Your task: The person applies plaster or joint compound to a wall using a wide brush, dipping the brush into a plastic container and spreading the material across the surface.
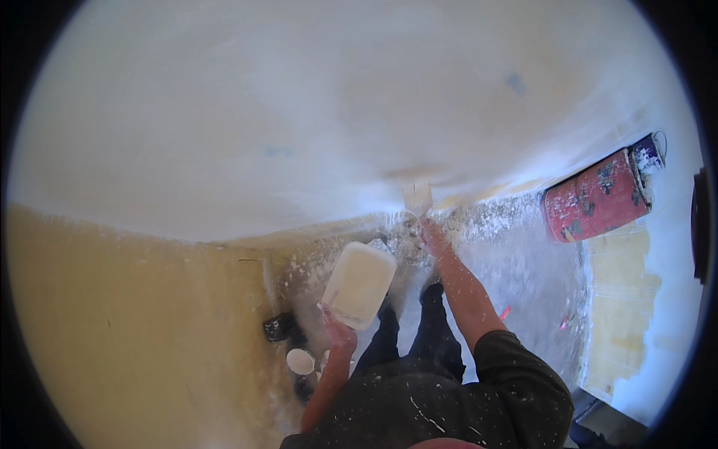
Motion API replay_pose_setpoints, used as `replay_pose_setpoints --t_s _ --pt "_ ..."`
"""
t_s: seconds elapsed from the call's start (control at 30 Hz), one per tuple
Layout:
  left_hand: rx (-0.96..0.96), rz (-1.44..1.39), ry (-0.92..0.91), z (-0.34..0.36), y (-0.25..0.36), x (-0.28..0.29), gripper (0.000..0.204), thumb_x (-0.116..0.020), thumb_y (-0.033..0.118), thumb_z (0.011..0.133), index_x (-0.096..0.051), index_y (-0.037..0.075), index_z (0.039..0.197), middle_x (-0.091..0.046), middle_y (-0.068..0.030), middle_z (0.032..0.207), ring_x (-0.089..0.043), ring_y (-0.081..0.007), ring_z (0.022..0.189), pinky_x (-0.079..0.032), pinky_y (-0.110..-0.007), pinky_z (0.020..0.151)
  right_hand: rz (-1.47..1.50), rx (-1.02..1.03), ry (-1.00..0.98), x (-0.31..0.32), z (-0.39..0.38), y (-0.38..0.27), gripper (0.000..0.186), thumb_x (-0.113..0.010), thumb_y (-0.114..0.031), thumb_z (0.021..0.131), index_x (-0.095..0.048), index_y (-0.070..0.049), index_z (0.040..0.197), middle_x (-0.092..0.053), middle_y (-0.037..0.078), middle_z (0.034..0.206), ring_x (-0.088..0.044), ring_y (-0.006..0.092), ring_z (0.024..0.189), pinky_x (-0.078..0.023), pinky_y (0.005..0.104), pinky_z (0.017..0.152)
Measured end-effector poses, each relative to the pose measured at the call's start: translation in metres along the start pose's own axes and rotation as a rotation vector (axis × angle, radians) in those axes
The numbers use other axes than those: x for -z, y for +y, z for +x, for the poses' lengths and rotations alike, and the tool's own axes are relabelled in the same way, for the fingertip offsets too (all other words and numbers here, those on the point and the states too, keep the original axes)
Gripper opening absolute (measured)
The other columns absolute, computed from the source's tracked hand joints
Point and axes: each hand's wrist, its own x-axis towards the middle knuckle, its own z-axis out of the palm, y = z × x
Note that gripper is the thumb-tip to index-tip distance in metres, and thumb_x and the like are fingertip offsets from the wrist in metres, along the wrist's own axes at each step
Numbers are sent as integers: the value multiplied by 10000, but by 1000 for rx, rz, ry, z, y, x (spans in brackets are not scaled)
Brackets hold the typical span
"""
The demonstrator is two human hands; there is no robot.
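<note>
Low in front of me, my left hand (340, 331) grips the near-left corner of a cream rectangular plastic tray (380, 292). The tray is tilted, and its inside looks pale and smooth; how much paint lies in it I cannot tell. My right arm reaches forward, its hand (431, 236) closed round the handle of a wide, flat, pale paintbrush (417, 196). The bristle end meets the lower part of the wall (299, 90), which is coated white with cloudy patches. Around the brush tip the coat looks streaky and beige.
A red, paint-splashed drum (598, 196) and a dark blue can (648, 153) are at the right. A yellow wall (134, 314) runs along the left. By my left arm are a white round container (301, 361) and a black object (280, 327). White splashes mark the grey floor (516, 262).
</note>
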Motion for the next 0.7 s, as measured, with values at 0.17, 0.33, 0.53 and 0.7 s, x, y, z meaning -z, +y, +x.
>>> replay_pose_setpoints --t_s 0.17,0.33,0.53,0.7 --pt "-150 450 -107 7 -24 15 570 -270 259 978 -111 -73 1413 -159 -198 1485 -188 -282 1370 -123 -341 1130 166 -218 -265 17 81 66 141 -534 -212 892 -551 -91 823 -456 -28 594 -393 91 435 -317 247 373" --pt "60 -60 -169 5 21 -38 578 -225 357 996 -115 -4 1434 -242 -159 1451 -254 -252 1334 -248 -345 1079 -761 848 -140 51 141 37 83 -519 -54 835 -538 -22 761 -497 17 644 -416 106 463 -329 227 368" --pt "-12 -56 -137 -21 54 -26 540 -207 382 1003 -240 18 1400 -374 -141 1349 -413 -223 1209 -368 -344 991 441 105 -173 -92 -111 -173 65 -547 -52 848 -536 0 811 -513 45 695 -441 89 524 -321 174 385" --pt "-269 580 -126 -25 57 -16 491 -237 322 994 -289 10 1370 -382 -153 1345 -413 -242 1220 -378 -358 988 277 636 -219 -90 -297 -262 220 -573 -129 883 -576 1 1061 -536 21 798 -454 55 569 -330 169 414"
